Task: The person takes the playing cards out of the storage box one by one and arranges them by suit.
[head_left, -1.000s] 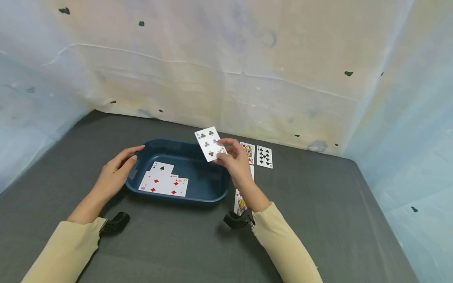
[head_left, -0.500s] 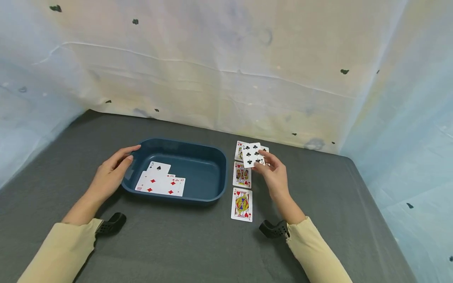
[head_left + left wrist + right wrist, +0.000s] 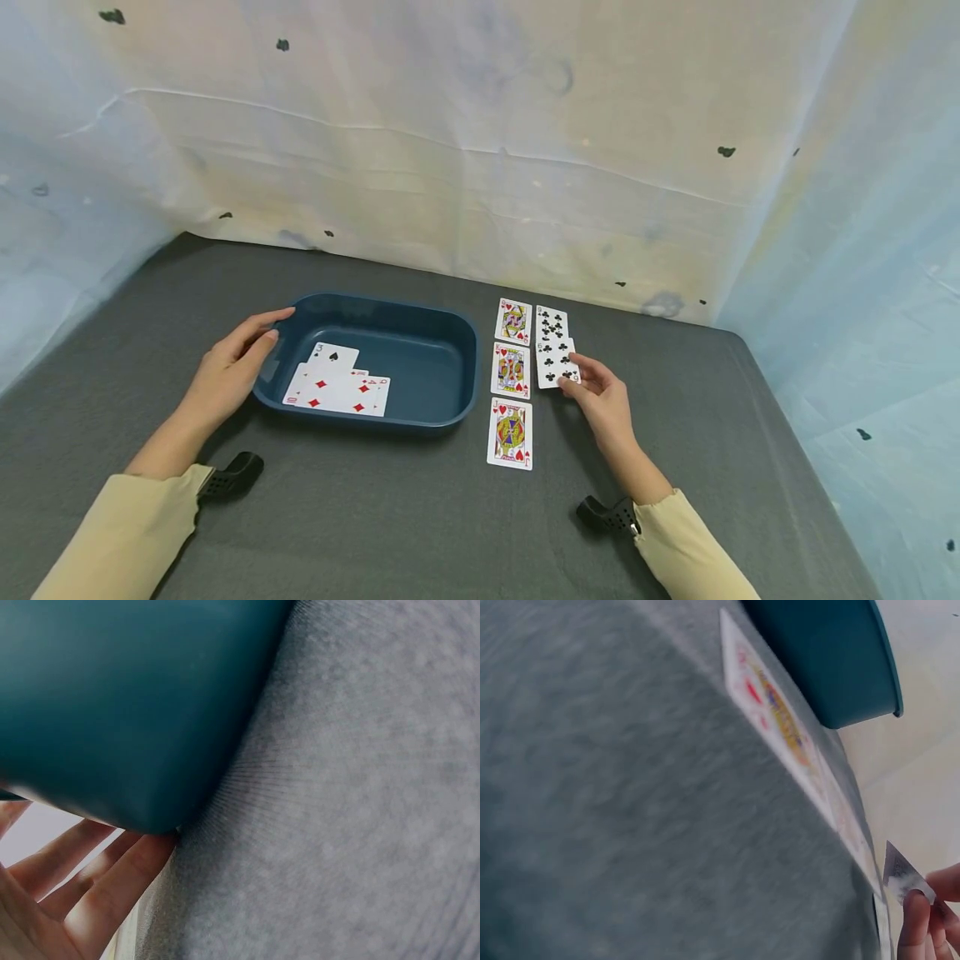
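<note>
In the head view my left hand (image 3: 228,363) rests at the left end of a dark blue tray (image 3: 408,425), thumb and index finger at its rim. Straight fingers (image 3: 124,889) touch the tray's outer wall in the left wrist view. My right hand (image 3: 606,403) pinches the six of clubs (image 3: 553,363) by its right edge. That card's far edge overlaps a club card (image 3: 552,320), largely uncovered. To their left lie the queen (image 3: 513,322), king (image 3: 511,370) and jack of hearts (image 3: 511,434), face up in a column.
Several cards lie overlapping inside the tray, among them a three of spades (image 3: 334,356) and diamond cards (image 3: 330,392). A dark grey cloth (image 3: 375,517) covers the table. A pale curtain (image 3: 420,167) stands behind it.
My right hand has carried the six of clubs from above the tray rightward and down to the club card beside the heart column. The left hand stays at the tray.
</note>
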A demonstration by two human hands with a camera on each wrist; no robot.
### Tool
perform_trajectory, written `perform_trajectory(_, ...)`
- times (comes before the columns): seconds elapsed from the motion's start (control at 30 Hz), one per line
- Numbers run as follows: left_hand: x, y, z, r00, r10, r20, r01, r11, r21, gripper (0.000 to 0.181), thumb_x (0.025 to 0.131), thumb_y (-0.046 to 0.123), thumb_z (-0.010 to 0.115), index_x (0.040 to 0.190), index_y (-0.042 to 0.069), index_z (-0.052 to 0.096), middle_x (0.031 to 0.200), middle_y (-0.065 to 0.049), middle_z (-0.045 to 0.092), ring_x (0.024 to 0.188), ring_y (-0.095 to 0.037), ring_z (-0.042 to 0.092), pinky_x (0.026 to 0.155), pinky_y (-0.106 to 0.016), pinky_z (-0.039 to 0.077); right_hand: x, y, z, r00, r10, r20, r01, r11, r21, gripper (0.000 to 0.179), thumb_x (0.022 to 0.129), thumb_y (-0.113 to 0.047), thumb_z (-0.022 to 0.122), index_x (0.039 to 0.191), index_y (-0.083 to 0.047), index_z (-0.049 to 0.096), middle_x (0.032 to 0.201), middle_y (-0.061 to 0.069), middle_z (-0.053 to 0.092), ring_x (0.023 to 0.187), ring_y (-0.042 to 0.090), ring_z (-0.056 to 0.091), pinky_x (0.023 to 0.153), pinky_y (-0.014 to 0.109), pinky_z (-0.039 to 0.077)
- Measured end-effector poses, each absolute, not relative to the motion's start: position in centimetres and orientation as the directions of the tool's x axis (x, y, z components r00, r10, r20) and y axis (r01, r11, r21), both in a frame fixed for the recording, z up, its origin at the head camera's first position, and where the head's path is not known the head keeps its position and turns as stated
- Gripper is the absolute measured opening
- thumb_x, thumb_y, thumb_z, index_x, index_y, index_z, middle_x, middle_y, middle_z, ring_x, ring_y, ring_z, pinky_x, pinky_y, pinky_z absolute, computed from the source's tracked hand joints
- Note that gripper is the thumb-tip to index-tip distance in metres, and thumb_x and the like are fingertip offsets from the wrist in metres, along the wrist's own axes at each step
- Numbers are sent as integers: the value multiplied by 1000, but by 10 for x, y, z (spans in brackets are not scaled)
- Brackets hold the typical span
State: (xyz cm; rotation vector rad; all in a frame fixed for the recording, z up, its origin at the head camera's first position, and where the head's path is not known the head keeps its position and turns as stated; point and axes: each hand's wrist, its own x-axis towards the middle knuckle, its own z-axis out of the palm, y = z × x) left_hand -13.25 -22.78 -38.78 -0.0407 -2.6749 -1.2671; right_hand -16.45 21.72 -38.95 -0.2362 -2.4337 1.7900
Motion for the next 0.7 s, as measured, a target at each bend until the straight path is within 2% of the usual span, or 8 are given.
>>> perform_trajectory(0.17,-133,-228,-388,-982,-46,181,112,632,767,44,105,35,32,147,23,39,104,-13,48,98,-24,46,72,-30,35,-160,222,-394,-987,162,-16,66,310,-949,42,84,-2,70,126,-2,61,88,0,48,69,0,56,67,18,51)
perform_trajectory(0.37,-133,-229,-388,-981,-38,188,125,617,777,43,105,32,34,147,22,39,106,-14,49,106,-32,49,74,-31,36,-157,225,-397,-992,120,-43,93,449,-889,43,86,-11,71,127,-5,60,92,4,55,69,2,56,61,20,47)
perform_trajectory(0.53,-133,-228,-388,-981,-44,187,118,627,770,44,105,34,33,147,23,40,94,-12,45,97,-20,46,70,-31,34,-156,226,-396,-997,74,-1,50,653,-756,43,85,-17,73,125,-5,62,96,11,61,72,8,55,61,23,44)
perform_trajectory(0.6,-132,-228,-388,-982,-48,181,110,635,765,44,105,36,32,147,24,40,92,-11,44,94,-16,44,69,-29,34,-158,226,-394,-999,38,15,17,719,-694,43,85,-18,73,124,-3,63,91,11,61,71,10,54,62,25,42)
perform_trajectory(0.7,-132,-228,-388,-984,-48,173,105,631,769,45,105,36,32,147,24,39,97,-13,46,97,-19,46,70,-31,34,-162,229,-390,-999,-48,21,-50,783,-621,44,84,-18,73,124,-1,63,78,7,60,64,11,50,60,26,40)
